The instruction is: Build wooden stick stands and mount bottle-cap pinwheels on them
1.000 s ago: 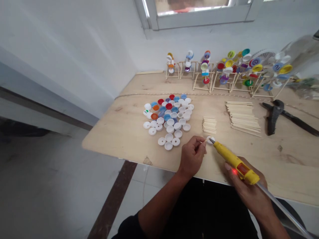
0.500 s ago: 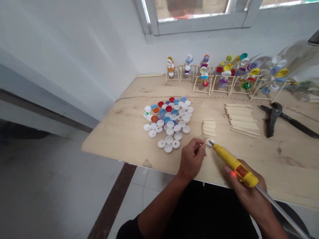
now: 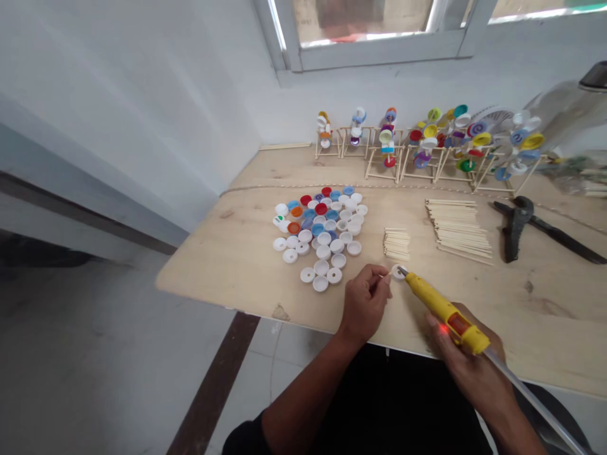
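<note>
Glue gun (image 3: pixel 440 304) still at white cap (image 3: pixel 397 277)

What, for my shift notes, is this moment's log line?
left hand: pinching thin stick | right hand: holding yellow glue gun | nozzle: at white cap

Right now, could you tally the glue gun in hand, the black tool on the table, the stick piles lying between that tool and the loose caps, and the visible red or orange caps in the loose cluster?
Glue gun: 1
Black tool: 1
Stick piles: 2
Red or orange caps: 5
Total: 9
</note>
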### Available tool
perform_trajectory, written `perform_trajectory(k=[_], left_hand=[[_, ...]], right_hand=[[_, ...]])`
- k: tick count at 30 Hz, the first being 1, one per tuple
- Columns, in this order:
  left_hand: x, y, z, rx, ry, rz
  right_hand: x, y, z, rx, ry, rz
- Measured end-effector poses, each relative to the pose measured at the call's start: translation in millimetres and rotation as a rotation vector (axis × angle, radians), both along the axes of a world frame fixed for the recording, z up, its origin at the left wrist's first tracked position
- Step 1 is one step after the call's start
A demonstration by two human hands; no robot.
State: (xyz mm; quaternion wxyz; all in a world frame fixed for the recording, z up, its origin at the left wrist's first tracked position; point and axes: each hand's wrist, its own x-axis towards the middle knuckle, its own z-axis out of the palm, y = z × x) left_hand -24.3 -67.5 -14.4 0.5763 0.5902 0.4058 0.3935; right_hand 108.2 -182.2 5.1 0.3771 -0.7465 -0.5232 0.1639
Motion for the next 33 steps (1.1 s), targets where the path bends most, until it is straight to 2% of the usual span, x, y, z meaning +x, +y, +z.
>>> perform_trajectory(k=[9,17,26,33], left_hand=[[0.1,0.2,-2.0,-0.026,-0.007,-0.002],[0.6,0.4,0.0,-0.032,-0.010,0.003],[-0.1,0.9,0.0,-0.032,-0.010,0.001],[0.2,0.5,0.5,-0.032,-0.016,0.004]], right_hand=[[1.8,-0.1,-6.0,0.030,-0.035,0.021],[0.9,0.2,0.4,-0.006,-0.059,0.017],[2.7,-0.3,-5.3,0.000,-0.039,0.005],[0.1,0.8,-0.3,0.015,-0.060,-0.002]])
